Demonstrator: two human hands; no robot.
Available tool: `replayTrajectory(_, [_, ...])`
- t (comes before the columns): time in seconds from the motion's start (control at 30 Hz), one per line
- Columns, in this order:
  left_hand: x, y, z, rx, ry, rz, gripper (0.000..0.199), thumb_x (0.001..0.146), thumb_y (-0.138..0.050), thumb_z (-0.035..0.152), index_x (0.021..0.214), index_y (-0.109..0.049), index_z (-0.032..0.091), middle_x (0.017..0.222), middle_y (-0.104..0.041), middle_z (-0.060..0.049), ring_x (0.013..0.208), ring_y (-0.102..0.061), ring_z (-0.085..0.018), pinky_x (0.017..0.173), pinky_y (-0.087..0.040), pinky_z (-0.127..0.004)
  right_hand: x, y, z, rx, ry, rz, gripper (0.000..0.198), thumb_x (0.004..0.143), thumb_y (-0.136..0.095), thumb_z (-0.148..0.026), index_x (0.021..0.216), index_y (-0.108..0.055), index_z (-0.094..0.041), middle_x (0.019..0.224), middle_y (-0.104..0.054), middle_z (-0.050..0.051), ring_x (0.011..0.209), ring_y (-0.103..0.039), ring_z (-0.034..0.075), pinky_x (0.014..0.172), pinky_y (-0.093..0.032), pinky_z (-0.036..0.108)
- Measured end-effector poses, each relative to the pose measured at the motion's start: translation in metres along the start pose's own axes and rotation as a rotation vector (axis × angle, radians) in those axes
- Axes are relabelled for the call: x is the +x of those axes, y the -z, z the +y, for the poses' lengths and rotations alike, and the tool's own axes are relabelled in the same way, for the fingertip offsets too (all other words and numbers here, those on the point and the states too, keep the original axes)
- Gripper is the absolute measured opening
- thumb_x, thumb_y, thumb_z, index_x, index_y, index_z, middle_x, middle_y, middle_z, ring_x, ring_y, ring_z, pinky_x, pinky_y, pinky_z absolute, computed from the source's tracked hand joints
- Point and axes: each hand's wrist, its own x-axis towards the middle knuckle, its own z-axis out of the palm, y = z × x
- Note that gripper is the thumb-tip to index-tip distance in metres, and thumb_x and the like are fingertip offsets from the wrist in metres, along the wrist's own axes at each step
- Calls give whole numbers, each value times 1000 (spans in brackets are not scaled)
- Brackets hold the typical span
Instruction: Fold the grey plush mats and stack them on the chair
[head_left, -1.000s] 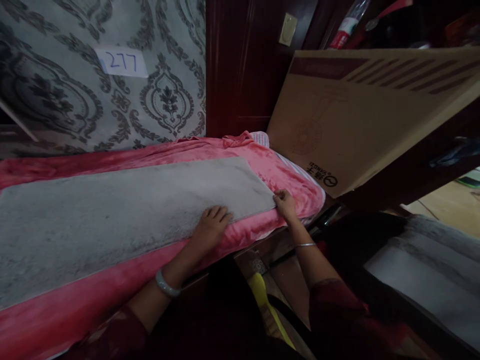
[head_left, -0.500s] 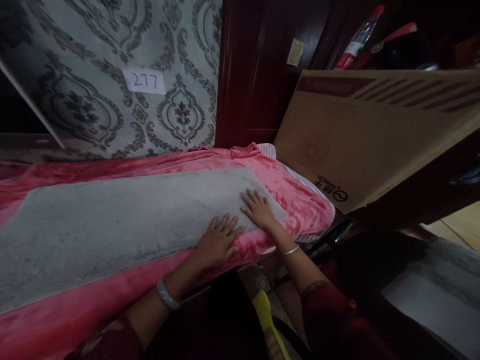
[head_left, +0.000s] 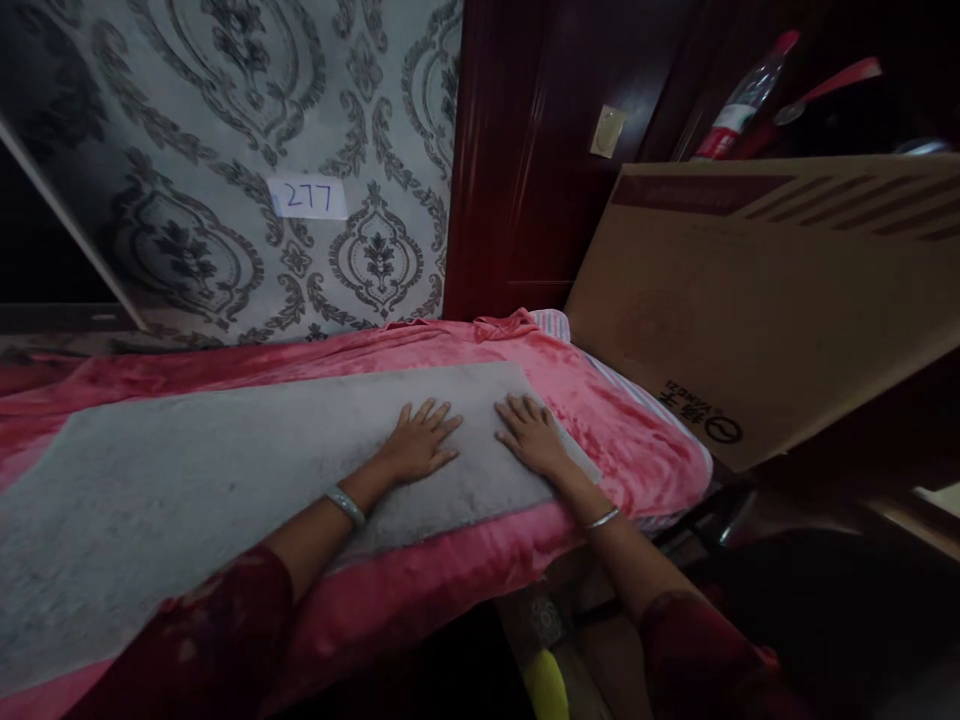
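A long grey mat (head_left: 225, 480) with a fabric-like surface lies flat over a pink plush blanket (head_left: 645, 440). My left hand (head_left: 417, 442) rests palm down on the mat's middle right, fingers spread, with a wide bracelet at the wrist. Close to the mat's right end, my right hand (head_left: 531, 436) also lies flat with its fingers apart; a thin bangle circles that wrist. Neither hand grasps anything. The mat's left end runs out of view.
A big cardboard box (head_left: 675, 300) stands at the right, beside dark red wood panelling (head_left: 525, 150). Behind the box's top edge a plastic bottle (head_left: 742, 105) leans. Patterned wallpaper with a paper label (head_left: 309, 197) reading 277 lies beyond the blanket. Something yellow (head_left: 547, 685) is below the blanket's edge.
My left hand has moved from the mat's near edge farther onto the mat, away from me. My right hand stays near the right end. The view has shifted slightly.
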Motion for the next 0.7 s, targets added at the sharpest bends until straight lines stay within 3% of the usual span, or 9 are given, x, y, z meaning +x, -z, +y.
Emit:
replayTrajectory(0.13, [-4,-13,-2,-4,7,17,64,99,-49,51,158,-39,31,169,-28,-10,156,-21,-38,121,-19,-70,13,-9,19,60,-6,-68,64,102,-46,-50,161,-33,-31,170,-24,4,156,-22,34,121,-25,60])
replayTrajectory(0.23, [-5,-13,-2,-14,0,29,64,98,-50,51,158,-39,32,169,-28,-9,156,-22,-39,121,-19,-70,37,0,35,202,-28,12,49,99,-52,-36,146,-59,-26,153,-54,7,142,-48,28,117,-38,44])
replayTrajectory(0.3, [-5,-11,-2,-18,-4,29,64,98,-51,50,158,-39,32,169,-29,-9,156,-22,-39,121,-19,-70,62,11,44,310,-199,101,44,98,-50,-29,139,-65,-23,140,-66,8,129,-60,23,110,-44,33])
replayTrajectory(0.37, [-4,-10,-2,-23,-5,14,64,98,-52,49,158,-39,31,169,-28,-9,156,-21,-39,121,-18,-71,90,19,50,367,-391,157,47,98,-49,-27,143,-61,-18,136,-68,10,124,-64,21,103,-48,29])
replayTrajectory(0.43, [-4,-9,-2,-31,-1,0,64,98,-53,48,158,-39,31,169,-27,-10,156,-20,-39,121,-18,-71,118,22,56,378,-495,152,48,99,-50,-28,143,-59,-12,134,-69,14,121,-66,22,98,-50,27])
replayTrajectory(0.6, [-4,-11,-3,-53,-1,-18,67,97,-56,49,159,-37,32,169,-26,-9,157,-19,-38,122,-17,-70,169,18,64,414,-566,59,36,100,-52,-33,118,-74,-11,114,-77,13,99,-74,20,78,-53,22])
replayTrajectory(0.7, [-5,-12,-4,-76,-10,-9,67,97,-55,50,159,-37,33,169,-27,-8,157,-19,-38,122,-17,-70,185,12,64,413,-570,47,30,96,-61,-31,114,-76,-13,111,-78,11,95,-74,19,75,-52,21])
